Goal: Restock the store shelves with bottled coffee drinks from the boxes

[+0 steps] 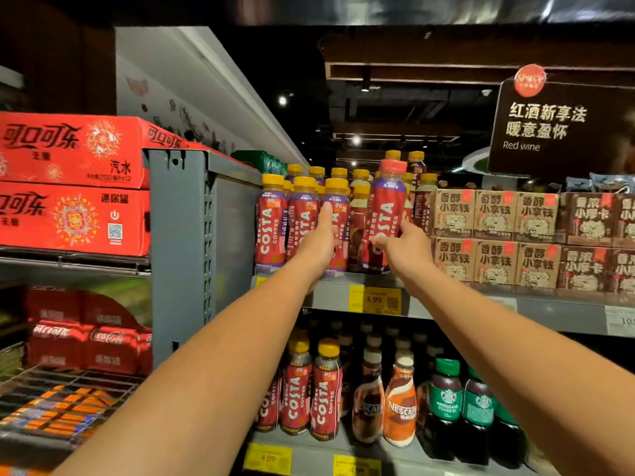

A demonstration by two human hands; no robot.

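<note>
Bottles of Costa coffee (302,214) with yellow caps are standing packed in rows at the left end of the upper shelf (333,298). Among them a red-capped bottle (385,214) is leaning with its top to the right, its base down near the shelf's front edge. The right hand (407,250) is gripping this red-capped bottle low on its label, a finger curling across the front and the thumb lying up its right side. The left hand (319,243) is resting against the front row of yellow caps, thumb stretching straight up a label; its fingers are hidden, so I cannot tell whether it is clasping a bottle or only touching. A yellow price tag (376,300) is hanging on the shelf edge just below both hands. To the right, brown cartons (494,235) are sitting stacked two high on the same shelf. On the lower shelf (309,448), more Costa bottles (323,400) are standing beside Nescafé bottles (400,407) and green-capped Starbucks bottles (445,403). Off to the left, red Coca-Cola cases (68,187) are lying stacked beyond a grey upright (178,235), and a dark Red wine sign (556,128) is hanging above the cartons.
</note>
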